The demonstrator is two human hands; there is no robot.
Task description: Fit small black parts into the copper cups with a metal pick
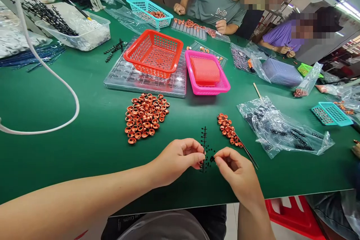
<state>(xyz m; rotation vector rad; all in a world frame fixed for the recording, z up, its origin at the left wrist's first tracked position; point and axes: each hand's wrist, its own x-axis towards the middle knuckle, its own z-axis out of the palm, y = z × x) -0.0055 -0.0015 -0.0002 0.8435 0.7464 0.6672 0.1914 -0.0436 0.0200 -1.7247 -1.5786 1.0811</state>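
My left hand (180, 157) pinches the lower end of a black plastic sprue (204, 140) that lies on the green table (56, 150). My right hand (234, 167) is closed in a pinch on a small black part (211, 158) at the sprue's side. A few loose black bits lie between the two hands. A heap of copper-coloured rings (144, 116) sits to the upper left of my hands. A smaller cluster of the same rings (228, 129) lies to the upper right, beside a thin metal rod (247, 152).
A red basket (153, 52) stands on clear plastic trays (120, 77). Beside it is a pink basket (206, 73). Crumpled plastic bags (281, 127) with black parts lie to the right. A white cable (56, 78) loops at left. Two other people work at the far side.
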